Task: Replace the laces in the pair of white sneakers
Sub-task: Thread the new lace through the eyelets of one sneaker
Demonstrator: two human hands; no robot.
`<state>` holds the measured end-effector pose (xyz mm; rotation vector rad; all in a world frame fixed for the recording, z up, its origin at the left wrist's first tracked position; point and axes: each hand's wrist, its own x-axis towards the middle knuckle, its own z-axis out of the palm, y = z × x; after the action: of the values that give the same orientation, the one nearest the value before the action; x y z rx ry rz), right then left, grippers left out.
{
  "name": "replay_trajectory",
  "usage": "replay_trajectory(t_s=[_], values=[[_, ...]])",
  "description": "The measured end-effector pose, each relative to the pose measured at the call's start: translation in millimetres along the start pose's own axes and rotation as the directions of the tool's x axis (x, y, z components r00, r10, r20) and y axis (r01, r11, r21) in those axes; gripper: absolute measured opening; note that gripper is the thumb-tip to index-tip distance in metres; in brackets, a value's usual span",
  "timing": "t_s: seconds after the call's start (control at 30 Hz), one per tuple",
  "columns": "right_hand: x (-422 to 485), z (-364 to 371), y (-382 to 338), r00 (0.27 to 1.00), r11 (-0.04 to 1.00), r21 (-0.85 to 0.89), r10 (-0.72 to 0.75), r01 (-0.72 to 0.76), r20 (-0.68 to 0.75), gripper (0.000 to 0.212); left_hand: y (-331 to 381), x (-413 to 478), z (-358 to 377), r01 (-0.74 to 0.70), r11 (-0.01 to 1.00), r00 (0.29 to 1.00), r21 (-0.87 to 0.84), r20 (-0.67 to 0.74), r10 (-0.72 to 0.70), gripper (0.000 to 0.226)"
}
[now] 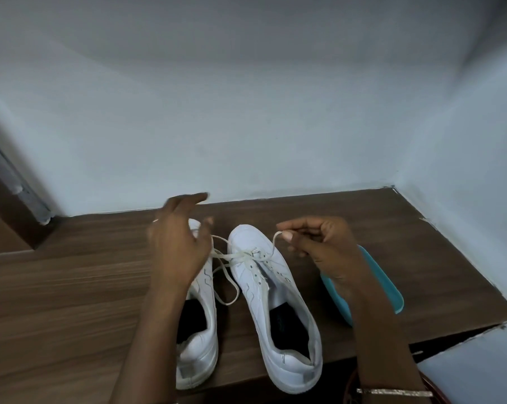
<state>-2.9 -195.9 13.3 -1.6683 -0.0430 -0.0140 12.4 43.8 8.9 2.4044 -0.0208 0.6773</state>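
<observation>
1. Right sneaker [246, 237] stands toe-away on the table [71, 287], just beside the left sneaker [200, 345]. The lace [237, 255] crosses only its front eyelets. A slack loop lies between the two shoes.
2. Right hand [322, 246]: thumb and forefinger pinch one lace end, raised above the toe. Other fingers are curled in.
3. Left hand [176, 246]: fingers spread, loosely bent, blurred, over the left sneaker's front. The lace runs behind it, and I cannot tell whether it has hold.
4. Risk: if the far end is free, a firm pull from the right would drag the lace through. The ends would come out uneven, or an eyelet would be unthreaded.
5. Risk: the slack loop may twist or catch on itself once tension comes, leaving a kinked flat lace.
6. Risk: neither hand steadies the shoe. An upward tug could tip it or slide it toward the teal piece [374, 284] near the table's right edge.
7. Upper eyelets look unlaced, and the left sneaker's front is hidden. Likely much threading remains.
</observation>
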Motion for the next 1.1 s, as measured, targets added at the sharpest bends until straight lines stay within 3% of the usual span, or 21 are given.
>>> replay_trajectory(t_s=[0.07, 0.13, 0.23, 0.33, 0.47, 0.57, 0.67, 0.77, 0.83, 0.9, 0.97, 1.03, 1.1], values=[[2, 10, -1, 0.999, 1.0, -0.015, -0.014, 0.015, 0.03, 0.013, 19, -2, 0, -0.101, 0.963, 0.979, -0.249, 0.146, 0.14, 0.027], [3, 19, -2, 0.999, 0.999, -0.017, -0.032, 0.032, 0.019, 0.014, 32, -7, 8, -0.06, 0.926, 0.917, -0.374, 0.346, 0.199, 0.021], [2, 27, -2, 0.998, 0.998, -0.009, -0.064, 0.065, 0.002, 0.017, 35, -12, 19, -0.042, 0.907, 0.878, -0.418, 0.418, 0.234, 0.017], [2, 29, -1, 0.998, 0.997, 0.019, -0.068, 0.068, 0.002, 0.014, 32, -9, 19, 0.137, 0.846, 0.875, -0.516, 0.463, 0.141, 0.012], [5, 34, 3, 0.996, 0.996, -0.012, -0.086, 0.085, -0.015, 0.009, 28, -8, 18, 0.254, 0.783, 0.894, -0.568, 0.447, 0.034, 0.006], [4, 30, 6, 1.0, 0.999, -0.035, -0.022, 0.022, -0.011, 0.011, 21, -7, 17, 0.224, 0.865, 0.952, -0.449, 0.29, -0.097, 0.006], [3, 20, 9, 0.996, 0.923, -0.383, 0.073, -0.051, 0.044, 0.03, 14, -5, 18, 0.18, 0.937, 0.982, -0.3, 0.112, -0.153, 0.017], [1, 20, 5, 0.974, 0.816, -0.572, 0.189, -0.084, 0.127, 0.047, 15, -7, 25, 0.181, 0.945, 0.981, -0.273, 0.121, -0.153, 0.01], [1, 22, 2, 0.97, 0.777, -0.625, 0.201, -0.074, 0.135, 0.046, 23, -9, 29, 0.27, 0.825, 0.956, -0.496, 0.237, -0.171, 0.011], [0, 22, 0, 0.968, 0.767, -0.637, 0.212, -0.079, 0.136, 0.044, 35, -13, 29, 0.406, 0.593, 0.904, -0.695, 0.398, -0.153, 0.015], [-2, 20, 1, 0.969, 0.774, -0.625, 0.219, -0.101, 0.115, 0.041, 43, -16, 30, 0.468, 0.461, 0.873, -0.754, 0.473, -0.114, 0.017], [-2, 20, 0, 0.972, 0.754, -0.648, 0.216, -0.104, 0.096, 0.041, 42, -18, 35, 0.462, 0.496, 0.873, -0.735, 0.476, -0.107, 0.017], [0, 25, 1, 0.975, 0.697, -0.712, 0.206, -0.089, 0.079, 0.046, 34, -18, 41, 0.367, 0.7, 0.902, -0.613, 0.417, -0.108, 0.016]])
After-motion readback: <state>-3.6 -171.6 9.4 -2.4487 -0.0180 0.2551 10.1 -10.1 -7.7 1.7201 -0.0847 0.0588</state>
